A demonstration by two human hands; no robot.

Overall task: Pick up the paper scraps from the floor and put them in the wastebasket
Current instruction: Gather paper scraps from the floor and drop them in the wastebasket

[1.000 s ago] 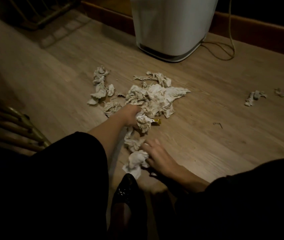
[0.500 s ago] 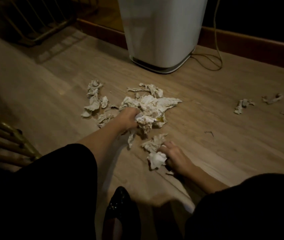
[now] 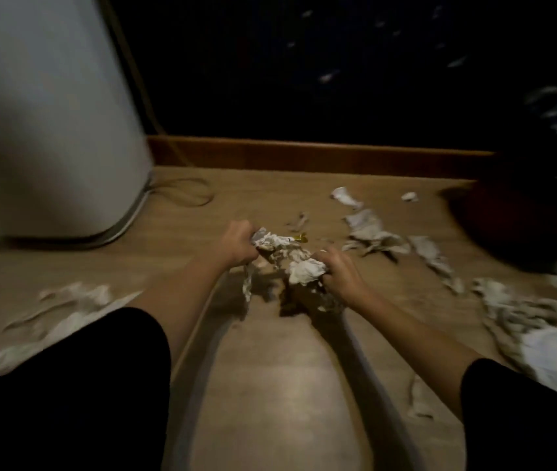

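My left hand [image 3: 236, 244] is closed on a crumpled wad of paper scraps [image 3: 275, 244], lifted a little above the wooden floor [image 3: 270, 368]. Right beside it, my right hand [image 3: 336, 271] grips another white crumpled scrap [image 3: 306, 270]. The two bundles touch in the middle. Several more scraps lie on the floor to the right [image 3: 372, 232] and far right [image 3: 538, 321], and a blurred pile lies at the left [image 3: 66, 300]. A dark round shape [image 3: 521, 226] at the right edge may be the wastebasket; I cannot tell for sure.
A tall white appliance [image 3: 49, 130] stands at the left with a cable [image 3: 182, 195] looping behind it. A brown baseboard [image 3: 304, 154] runs along the dark wall. The frame is motion-blurred.
The view has swung right and forward. Both hands have come together and lifted their scraps off the floor. The main pile now lies behind at the left.
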